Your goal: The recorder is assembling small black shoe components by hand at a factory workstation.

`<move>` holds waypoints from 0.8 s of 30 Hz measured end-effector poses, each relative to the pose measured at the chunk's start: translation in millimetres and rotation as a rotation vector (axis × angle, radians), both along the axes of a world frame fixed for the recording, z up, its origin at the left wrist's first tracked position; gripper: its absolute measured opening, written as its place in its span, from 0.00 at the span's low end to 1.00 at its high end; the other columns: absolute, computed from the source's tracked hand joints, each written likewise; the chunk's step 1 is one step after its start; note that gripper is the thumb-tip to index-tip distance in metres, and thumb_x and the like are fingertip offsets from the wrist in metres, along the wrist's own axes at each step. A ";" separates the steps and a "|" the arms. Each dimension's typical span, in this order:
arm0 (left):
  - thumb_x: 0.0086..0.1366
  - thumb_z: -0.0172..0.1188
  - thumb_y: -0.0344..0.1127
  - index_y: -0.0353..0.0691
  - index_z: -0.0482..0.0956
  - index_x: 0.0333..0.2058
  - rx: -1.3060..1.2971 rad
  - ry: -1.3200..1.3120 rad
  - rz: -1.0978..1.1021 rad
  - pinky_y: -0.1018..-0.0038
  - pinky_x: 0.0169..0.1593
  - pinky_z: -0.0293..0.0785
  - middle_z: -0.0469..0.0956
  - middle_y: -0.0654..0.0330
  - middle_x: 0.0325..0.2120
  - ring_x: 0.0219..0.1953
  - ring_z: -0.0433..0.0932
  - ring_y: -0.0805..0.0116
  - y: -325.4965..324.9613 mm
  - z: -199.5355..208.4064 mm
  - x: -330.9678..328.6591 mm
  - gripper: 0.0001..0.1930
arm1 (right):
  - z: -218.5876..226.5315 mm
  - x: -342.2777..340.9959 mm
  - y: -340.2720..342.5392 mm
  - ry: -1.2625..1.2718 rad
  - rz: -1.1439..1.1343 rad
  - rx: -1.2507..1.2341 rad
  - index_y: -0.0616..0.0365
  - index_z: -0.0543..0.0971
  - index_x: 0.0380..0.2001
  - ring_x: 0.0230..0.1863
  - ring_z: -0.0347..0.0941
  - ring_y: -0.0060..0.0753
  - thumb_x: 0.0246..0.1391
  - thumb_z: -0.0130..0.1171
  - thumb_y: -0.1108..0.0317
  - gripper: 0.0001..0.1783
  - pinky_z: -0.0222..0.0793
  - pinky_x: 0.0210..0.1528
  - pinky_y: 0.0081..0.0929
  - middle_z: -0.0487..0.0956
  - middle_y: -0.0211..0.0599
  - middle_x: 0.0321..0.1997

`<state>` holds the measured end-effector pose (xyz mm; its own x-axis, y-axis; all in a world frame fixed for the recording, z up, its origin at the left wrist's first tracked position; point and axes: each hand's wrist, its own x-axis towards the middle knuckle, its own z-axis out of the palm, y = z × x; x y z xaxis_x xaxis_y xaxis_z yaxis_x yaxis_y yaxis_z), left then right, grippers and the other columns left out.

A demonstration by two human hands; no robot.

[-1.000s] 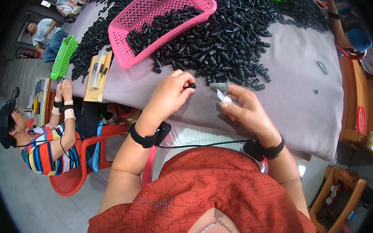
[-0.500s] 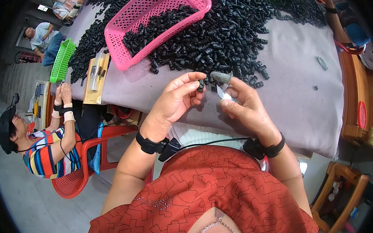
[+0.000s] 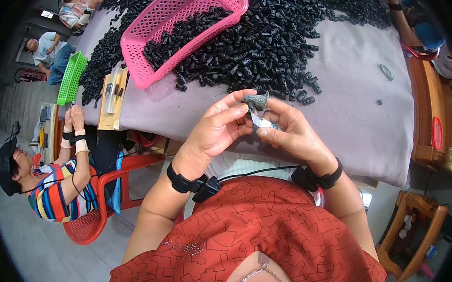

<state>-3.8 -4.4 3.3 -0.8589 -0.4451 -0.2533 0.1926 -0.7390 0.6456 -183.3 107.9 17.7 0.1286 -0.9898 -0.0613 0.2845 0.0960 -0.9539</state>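
Black part (image 3: 249, 110), small and mostly hidden by fingers, sits between the thumb and fingertips of the left hand (image 3: 212, 125), above the cloth-covered desk (image 3: 353, 112); that hand's grip is closed on it. The right hand (image 3: 290, 130) has its grip closed on a flat, pale blade-like piece (image 3: 261, 122), pinched by the thumb, its tip right by the part; whether the two touch, I cannot tell. A rough grey cover (image 3: 255, 100) wraps the right index fingertip, close to the left fingertips. Beyond the hands spreads a heap of similar black pieces (image 3: 276, 39), and a pink basket (image 3: 152, 78) sits among them, holding more. Farther left are a yellowish board (image 3: 109, 116), a green basket (image 3: 72, 78) and a seated co-worker (image 3: 58, 187) in a striped top.
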 end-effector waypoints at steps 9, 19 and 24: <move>0.67 0.54 0.29 0.37 0.64 0.60 -0.018 0.023 0.021 0.72 0.50 0.77 0.76 0.59 0.45 0.45 0.77 0.71 3.8 -2.5 0.3 0.23 | -5.1 0.8 0.1 0.044 -0.012 -0.003 0.62 0.64 0.63 0.27 0.63 0.12 0.58 0.60 0.68 0.31 0.60 0.27 0.14 0.71 0.22 0.28; 0.68 0.52 0.28 0.37 0.62 0.61 0.006 0.045 0.017 0.78 0.38 0.81 0.76 0.58 0.39 0.32 0.80 0.73 8.2 7.9 -1.3 0.23 | -4.5 -0.1 1.0 -0.022 0.005 0.017 0.61 0.67 0.59 0.27 0.63 0.11 0.57 0.62 0.67 0.28 0.58 0.26 0.14 0.73 0.22 0.29; 0.69 0.52 0.28 0.38 0.62 0.61 0.034 0.077 -0.001 0.79 0.38 0.81 0.76 0.58 0.39 0.32 0.80 0.73 5.6 2.4 1.5 0.23 | -5.5 -1.4 0.4 -0.007 0.034 0.019 0.60 0.67 0.58 0.26 0.63 0.11 0.56 0.63 0.68 0.28 0.58 0.26 0.13 0.73 0.23 0.29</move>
